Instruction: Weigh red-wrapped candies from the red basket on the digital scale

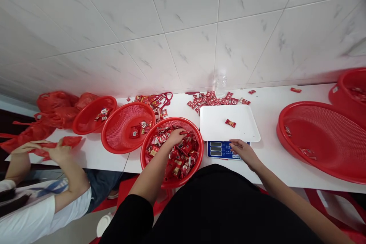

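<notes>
My left hand (176, 137) reaches into a red plastic basket (143, 156) heaped with wrapped candies (175, 164). Its fingers are closed at the tips on a small red-wrapped candy (183, 133). My right hand (243, 151) hovers by the front edge of a digital scale (216, 148), its fingers loosely bent and apart, holding nothing. One red candy (230, 123) lies on the scale's white tray (210, 126), with a few dark specks near the tray's right corner.
Loose candies (210, 99) and a clear bottle (221, 84) stand by the wall. Baskets (114, 131) with few candies are at left, a large red basket (328, 137) at right. At far left a co-worker's hands (60, 150) hold a red bag (73, 142).
</notes>
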The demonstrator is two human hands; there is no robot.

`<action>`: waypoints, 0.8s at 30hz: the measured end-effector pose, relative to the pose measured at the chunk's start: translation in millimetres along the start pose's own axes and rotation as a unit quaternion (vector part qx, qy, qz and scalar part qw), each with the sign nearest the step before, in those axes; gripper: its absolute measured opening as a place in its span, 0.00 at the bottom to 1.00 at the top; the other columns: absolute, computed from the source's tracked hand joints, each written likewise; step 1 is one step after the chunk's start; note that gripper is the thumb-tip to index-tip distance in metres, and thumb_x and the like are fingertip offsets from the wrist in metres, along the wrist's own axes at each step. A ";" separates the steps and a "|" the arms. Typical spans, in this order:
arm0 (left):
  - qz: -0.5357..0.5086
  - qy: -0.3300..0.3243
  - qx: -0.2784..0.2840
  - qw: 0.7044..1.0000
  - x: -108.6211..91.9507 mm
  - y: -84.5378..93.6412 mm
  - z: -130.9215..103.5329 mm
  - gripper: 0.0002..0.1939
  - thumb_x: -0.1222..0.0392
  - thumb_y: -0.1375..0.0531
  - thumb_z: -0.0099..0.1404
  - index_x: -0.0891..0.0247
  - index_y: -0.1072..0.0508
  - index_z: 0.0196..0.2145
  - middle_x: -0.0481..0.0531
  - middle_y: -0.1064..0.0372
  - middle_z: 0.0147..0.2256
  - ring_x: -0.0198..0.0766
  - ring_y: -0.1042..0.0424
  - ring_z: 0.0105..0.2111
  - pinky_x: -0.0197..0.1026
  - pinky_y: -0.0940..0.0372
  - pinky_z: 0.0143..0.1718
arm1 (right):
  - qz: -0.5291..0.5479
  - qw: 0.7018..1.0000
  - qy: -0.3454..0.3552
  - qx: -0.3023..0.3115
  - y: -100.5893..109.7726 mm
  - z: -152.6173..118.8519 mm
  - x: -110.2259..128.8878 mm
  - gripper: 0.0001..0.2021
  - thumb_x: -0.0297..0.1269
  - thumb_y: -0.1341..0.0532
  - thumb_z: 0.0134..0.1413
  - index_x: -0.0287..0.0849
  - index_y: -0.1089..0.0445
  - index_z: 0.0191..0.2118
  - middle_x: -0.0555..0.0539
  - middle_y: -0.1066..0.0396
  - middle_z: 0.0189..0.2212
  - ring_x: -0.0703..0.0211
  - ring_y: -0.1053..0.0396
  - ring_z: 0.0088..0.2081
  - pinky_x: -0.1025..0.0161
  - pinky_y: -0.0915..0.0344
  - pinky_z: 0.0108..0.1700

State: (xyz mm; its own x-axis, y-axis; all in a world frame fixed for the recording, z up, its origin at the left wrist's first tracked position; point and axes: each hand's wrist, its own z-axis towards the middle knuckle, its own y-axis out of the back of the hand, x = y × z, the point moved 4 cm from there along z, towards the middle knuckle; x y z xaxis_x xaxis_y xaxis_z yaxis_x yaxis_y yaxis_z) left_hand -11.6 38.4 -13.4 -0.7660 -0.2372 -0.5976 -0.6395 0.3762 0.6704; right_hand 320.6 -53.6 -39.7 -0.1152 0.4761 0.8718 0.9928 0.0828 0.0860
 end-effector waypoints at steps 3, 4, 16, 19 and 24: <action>-0.116 0.041 0.005 0.992 -11.1 15.0 -7.3 0.16 0.55 0.41 0.58 0.63 0.28 0.44 0.45 0.35 0.19 0.31 0.39 0.17 0.35 0.39 0.25 | -0.004 1.000 -0.002 0.009 -2.0 -2.9 2.5 0.17 0.47 0.40 0.48 0.46 0.32 0.44 0.47 0.30 0.39 0.58 0.29 0.38 0.60 0.31 0.41; -0.158 0.055 0.009 0.986 -15.8 19.0 -9.7 0.18 0.55 0.41 0.58 0.62 0.29 0.46 0.43 0.38 0.17 0.30 0.41 0.16 0.35 0.38 0.24 | -0.006 1.000 -0.004 0.010 -2.0 -3.8 2.8 0.17 0.47 0.40 0.48 0.46 0.32 0.44 0.47 0.30 0.39 0.58 0.29 0.38 0.60 0.31 0.41; -0.483 0.005 0.088 0.871 -102.7 -38.8 12.8 0.21 0.50 0.41 0.60 0.58 0.37 0.49 0.52 0.32 0.39 0.33 0.30 0.35 0.43 0.32 0.41 | -0.005 1.000 -0.004 0.022 -4.7 -5.4 2.4 0.19 0.47 0.39 0.47 0.44 0.32 0.43 0.47 0.30 0.37 0.59 0.29 0.36 0.60 0.32 0.39; -0.427 -0.006 -0.068 0.902 -87.6 -37.2 17.9 0.15 0.53 0.44 0.63 0.61 0.36 0.46 0.57 0.37 0.49 0.36 0.32 0.44 0.39 0.32 0.41 | -0.001 1.000 0.004 0.028 -3.1 -8.5 2.4 0.19 0.48 0.39 0.47 0.44 0.32 0.44 0.47 0.29 0.37 0.58 0.29 0.37 0.59 0.32 0.40; -0.238 0.109 -0.150 0.954 -27.7 -46.8 9.8 0.17 0.62 0.46 0.62 0.65 0.40 0.49 0.60 0.34 0.46 0.37 0.30 0.40 0.38 0.34 0.38 | -0.009 1.000 -0.010 0.026 -2.9 -10.3 -2.6 0.19 0.48 0.39 0.47 0.45 0.32 0.44 0.47 0.30 0.38 0.57 0.29 0.37 0.58 0.32 0.41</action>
State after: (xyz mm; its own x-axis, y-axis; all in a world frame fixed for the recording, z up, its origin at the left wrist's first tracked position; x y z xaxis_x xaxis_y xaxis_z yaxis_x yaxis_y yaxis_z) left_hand 40.2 36.1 -32.5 -0.3596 -0.5100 -0.7814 -0.8828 -0.0852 0.4619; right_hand 318.4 -64.1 -37.2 -0.1343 0.4910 0.8607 0.9876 0.1371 0.0759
